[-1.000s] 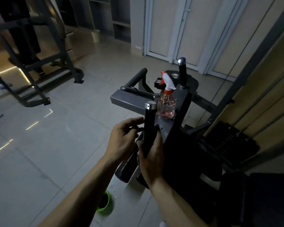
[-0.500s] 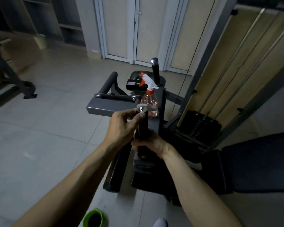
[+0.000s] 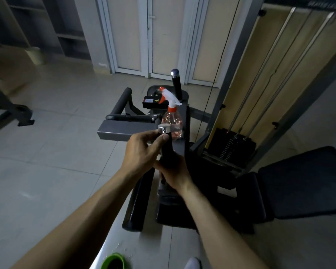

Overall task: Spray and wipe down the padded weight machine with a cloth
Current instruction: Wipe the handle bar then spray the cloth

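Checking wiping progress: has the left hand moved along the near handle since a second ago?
Yes. The left hand has climbed the near handle toward its chrome cap.

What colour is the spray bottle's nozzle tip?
Orange-red nozzle tip on the clear plastic spray bottle; head view shows it.

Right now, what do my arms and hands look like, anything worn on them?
The left forearm and right forearm are bare, no sleeves in view. The left hand and right hand have no gloves, and no watch, band or ring shows. Dim light could hide small marks.
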Demonstrator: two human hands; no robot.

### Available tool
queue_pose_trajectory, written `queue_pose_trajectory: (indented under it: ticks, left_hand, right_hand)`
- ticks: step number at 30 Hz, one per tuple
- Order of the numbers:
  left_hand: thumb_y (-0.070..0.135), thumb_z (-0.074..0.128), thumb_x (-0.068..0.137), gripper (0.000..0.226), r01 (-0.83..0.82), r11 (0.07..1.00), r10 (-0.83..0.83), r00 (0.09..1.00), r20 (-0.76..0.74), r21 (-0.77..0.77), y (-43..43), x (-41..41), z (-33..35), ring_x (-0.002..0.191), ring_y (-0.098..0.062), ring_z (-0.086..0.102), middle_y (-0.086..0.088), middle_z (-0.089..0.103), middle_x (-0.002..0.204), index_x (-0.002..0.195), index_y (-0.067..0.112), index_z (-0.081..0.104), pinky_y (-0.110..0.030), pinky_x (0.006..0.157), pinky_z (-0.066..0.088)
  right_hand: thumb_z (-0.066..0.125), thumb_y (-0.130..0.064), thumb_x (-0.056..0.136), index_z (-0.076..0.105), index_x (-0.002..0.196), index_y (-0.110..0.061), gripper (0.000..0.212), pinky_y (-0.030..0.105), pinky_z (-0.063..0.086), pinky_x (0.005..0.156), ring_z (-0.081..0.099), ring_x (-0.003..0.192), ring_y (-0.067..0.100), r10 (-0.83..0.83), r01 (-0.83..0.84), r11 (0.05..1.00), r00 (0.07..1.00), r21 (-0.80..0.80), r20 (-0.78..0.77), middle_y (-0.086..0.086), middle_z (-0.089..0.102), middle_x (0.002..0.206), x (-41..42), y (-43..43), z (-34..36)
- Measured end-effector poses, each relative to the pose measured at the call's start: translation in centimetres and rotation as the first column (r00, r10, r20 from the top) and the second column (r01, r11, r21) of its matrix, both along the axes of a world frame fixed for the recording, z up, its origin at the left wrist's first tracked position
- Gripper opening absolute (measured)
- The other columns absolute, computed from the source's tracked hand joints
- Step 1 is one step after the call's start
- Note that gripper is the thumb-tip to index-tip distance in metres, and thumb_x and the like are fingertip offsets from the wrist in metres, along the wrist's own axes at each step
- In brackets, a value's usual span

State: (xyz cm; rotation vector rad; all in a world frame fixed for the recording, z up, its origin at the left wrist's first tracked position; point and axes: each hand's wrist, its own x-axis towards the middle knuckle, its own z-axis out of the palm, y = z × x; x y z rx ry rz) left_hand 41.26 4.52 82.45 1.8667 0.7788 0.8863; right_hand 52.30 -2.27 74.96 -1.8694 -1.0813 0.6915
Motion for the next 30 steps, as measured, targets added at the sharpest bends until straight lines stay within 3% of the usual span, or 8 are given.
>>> queue_pose_trajectory:
  ticks: [3, 7, 10, 14, 17, 22, 28, 30]
  left_hand:
    - [0.041, 0.065, 0.097, 0.009, 0.040, 0.998, -0.042, 0.998, -0.046, -0.038, 0.1, -0.2, 0.3, 0.094, 0.013, 0.065, 0.028, 0.067, 0.093, 0.094, 0.048, 0.068, -0.018, 0.080, 0.053]
    - [0.041, 0.062, 0.098, 0.022, 0.066, 0.993, -0.071, 0.996, -0.053, -0.100, 1.0, -0.8, 0.8, 0.097, 0.002, 0.070, 0.013, 0.074, 0.106, 0.114, 0.030, 0.073, -0.015, 0.077, 0.056]
    - [0.040, 0.052, 0.104, 0.024, 0.013, 0.970, 0.008, 0.996, 0.084, -0.245, 1.4, -1.4, 0.7, 0.093, 0.005, 0.069, 0.010, 0.075, 0.102, 0.110, 0.029, 0.072, -0.012, 0.076, 0.051]
    - [0.036, 0.050, 0.106, 0.030, -0.087, 0.938, 0.136, 0.983, 0.126, -0.336, 1.5, -1.9, 0.0, 0.097, -0.001, 0.069, 0.005, 0.075, 0.109, 0.117, 0.019, 0.072, -0.029, 0.088, 0.053]
    - [0.031, 0.049, 0.107, 0.025, -0.108, 0.921, 0.179, 0.971, 0.159, -0.375, 1.2, -2.5, -0.8, 0.096, -0.003, 0.071, 0.004, 0.076, 0.106, 0.112, 0.022, 0.072, -0.026, 0.081, 0.053]
    - [0.016, 0.057, 0.103, 0.018, -0.147, 0.831, 0.186, 0.982, 0.018, -0.536, -0.5, -2.9, -5.0, 0.099, -0.022, 0.074, 0.000, 0.079, 0.097, 0.101, 0.022, 0.074, -0.045, 0.092, 0.059]
    - [0.009, 0.065, 0.099, 0.020, -0.131, 0.828, 0.132, 0.991, -0.037, -0.545, -1.9, -3.0, -7.4, 0.098, -0.022, 0.074, -0.002, 0.078, 0.102, 0.116, 0.010, 0.074, -0.050, 0.096, 0.057]
    - [0.008, 0.066, 0.097, 0.017, -0.092, 0.854, 0.076, 0.996, -0.051, -0.512, -1.9, -3.0, -7.3, 0.095, -0.019, 0.075, 0.000, 0.079, 0.100, 0.109, 0.013, 0.076, -0.049, 0.094, 0.058]
  right_hand:
    - [0.079, -0.024, 0.089, 0.068, 0.088, 0.001, 0.027, 0.033, 0.053, 0.067, 0.064, 0.067, 0.027, 0.211, -0.237, 0.971, 0.865, -0.001, -0.456, 0.014, 0.069, 0.075, 2.5, -0.6, 2.0]
    - [0.087, -0.024, 0.082, 0.072, 0.106, -0.012, 0.031, 0.034, 0.057, 0.072, 0.071, 0.085, 0.028, -0.133, 0.270, 0.948, 0.821, 0.171, -0.555, 0.008, 0.076, 0.095, -0.5, -1.3, 0.5]
    - [0.074, -0.049, 0.087, 0.055, 0.135, -0.023, 0.058, 0.008, 0.051, 0.078, 0.061, 0.108, -0.001, -0.407, 0.549, 0.761, 0.819, 0.345, -0.405, -0.007, 0.061, 0.126, -4.6, -1.3, 1.7]
    - [0.064, -0.054, 0.094, 0.047, 0.141, -0.025, 0.058, 0.010, 0.049, 0.084, 0.055, 0.114, -0.007, -0.546, 0.436, 0.784, 0.824, 0.443, 0.155, -0.008, 0.058, 0.133, -6.1, 0.9, 1.5]
    - [0.082, -0.035, 0.088, 0.067, 0.112, -0.022, 0.030, 0.015, 0.052, 0.066, 0.070, 0.084, 0.000, -0.483, 0.441, 0.818, 0.875, 0.368, 0.024, -0.017, 0.069, 0.094, -3.4, 1.5, 1.9]
    - [0.088, -0.038, 0.080, 0.069, 0.086, -0.011, 0.034, 0.037, 0.054, 0.071, 0.066, 0.069, 0.024, 0.153, -0.013, 0.958, 0.869, 0.288, -0.470, 0.008, 0.069, 0.077, 1.6, 1.3, 2.8]
    - [0.068, -0.061, 0.084, 0.068, 0.111, -0.015, 0.054, 0.027, 0.059, 0.073, 0.069, 0.084, 0.004, -0.406, 0.586, 0.720, 0.791, 0.373, -0.457, -0.004, 0.072, 0.098, 0.7, 0.4, 5.1]
    - [0.066, -0.060, 0.086, 0.048, 0.145, -0.021, 0.073, 0.020, 0.058, 0.088, 0.062, 0.109, -0.004, -0.377, 0.477, 0.740, 0.878, 0.475, -0.295, -0.004, 0.060, 0.132, -1.9, 1.2, 6.2]
